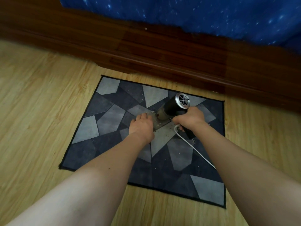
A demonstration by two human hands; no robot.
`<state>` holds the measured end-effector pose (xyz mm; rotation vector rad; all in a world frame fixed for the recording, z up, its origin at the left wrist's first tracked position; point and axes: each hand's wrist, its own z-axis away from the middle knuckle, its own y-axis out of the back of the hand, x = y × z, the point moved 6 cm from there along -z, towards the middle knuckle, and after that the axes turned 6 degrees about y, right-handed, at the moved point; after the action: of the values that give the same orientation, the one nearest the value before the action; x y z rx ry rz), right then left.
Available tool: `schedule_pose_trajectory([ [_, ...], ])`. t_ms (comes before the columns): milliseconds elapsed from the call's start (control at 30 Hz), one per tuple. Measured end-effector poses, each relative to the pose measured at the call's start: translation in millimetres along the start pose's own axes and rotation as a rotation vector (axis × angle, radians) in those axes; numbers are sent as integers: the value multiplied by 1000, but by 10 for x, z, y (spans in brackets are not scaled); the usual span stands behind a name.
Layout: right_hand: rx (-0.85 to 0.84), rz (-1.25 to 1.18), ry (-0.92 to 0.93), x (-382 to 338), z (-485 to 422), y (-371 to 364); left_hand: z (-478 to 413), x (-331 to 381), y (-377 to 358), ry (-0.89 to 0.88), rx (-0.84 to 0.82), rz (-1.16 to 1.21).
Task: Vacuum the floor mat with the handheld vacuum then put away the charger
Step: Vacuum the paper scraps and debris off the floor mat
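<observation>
The wooden floor (40,95) carries the floor mat (84,152), which lies flat just beside the dark bed frame (162,54). The handheld vacuum (172,106) stands nozzle-down near the mat's middle. Your right hand (190,118) has its grip wrapped round the vacuum's handle. Your left hand (141,124) lies flat on the mat just left of the nozzle, holding nothing. Pin the mat with that flat hand so suction cannot lift it, and draw the nozzle in slow, overlapping strokes. Steer clear of the white cable (195,150), likely the charger's, trailing toward you from the handle. Finish on the crumbs (152,113) beside the nozzle.
</observation>
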<state>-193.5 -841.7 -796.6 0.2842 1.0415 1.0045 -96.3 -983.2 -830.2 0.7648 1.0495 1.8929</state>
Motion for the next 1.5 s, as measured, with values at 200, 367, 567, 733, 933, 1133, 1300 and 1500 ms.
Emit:
schedule_pose_trajectory([
  [200, -49, 171, 7, 18, 0, 85, -18, -85, -16, 38, -21, -14],
  [367, -43, 143, -21, 53, 1, 126, -12, -71, -19, 29, -37, -4],
  [567, -31, -56, -103, 154, 24, 40, -3, -72, -23, 15, -60, 1],
  [733, -61, -187, -135, 156, 44, -36, 3, -97, -16, 14, -62, 16],
  [933, -51, 175, 30, 45, 65, 49, 34, -128, 24, 16, -62, 6],
  [1133, -67, 417, 125, -97, 115, 28, 51, -147, 80, 18, -57, -9],
  [1300, -95, 291, 53, 24, 128, 57, 61, -212, 49, 14, -77, -43],
  [1500, -64, 343, 102, -39, 170, -11, 81, -279, 55, 5, -86, -59],
])
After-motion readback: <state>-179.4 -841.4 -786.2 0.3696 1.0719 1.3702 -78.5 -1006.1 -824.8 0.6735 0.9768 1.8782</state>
